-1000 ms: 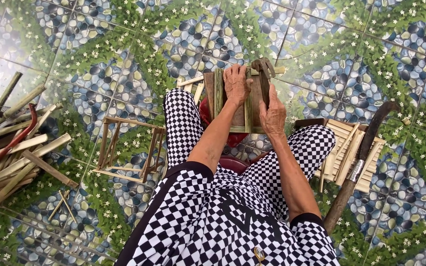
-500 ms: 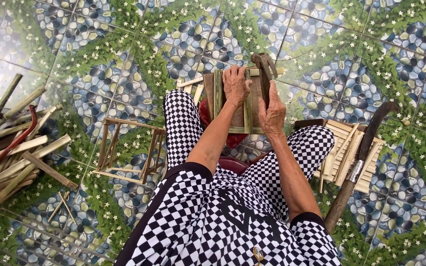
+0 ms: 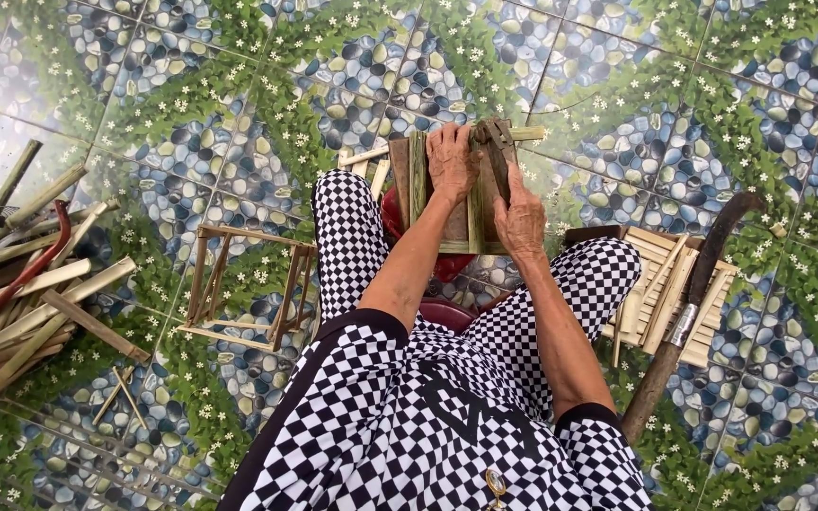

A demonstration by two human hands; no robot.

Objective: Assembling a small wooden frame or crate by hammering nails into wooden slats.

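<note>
left hand (image 3: 451,161): fingers curled over the far top of the bamboo frame (image 3: 447,203), holding it upright between the knees.
right hand (image 3: 520,220): wrapped around the frame's right side slat, thumb side pressed to the wood.
dark tool (image 3: 496,142): at the frame's far right corner, just beyond the right hand; whether the fingers grip it i cannot tell.
frame: propped in front of the lap above a red stool (image 3: 447,312), slats running near to far.
key relation: both hands on the frame, left nearer its far edge, right nearer its near right edge.
left of legs: finished open frame (image 3: 243,289) on the tiled floor (image 3: 239,104); bamboo sticks (image 3: 21,274) piled further left.
right: slat stack (image 3: 665,293) with a long-handled blade (image 3: 688,312) lying across it.
</note>
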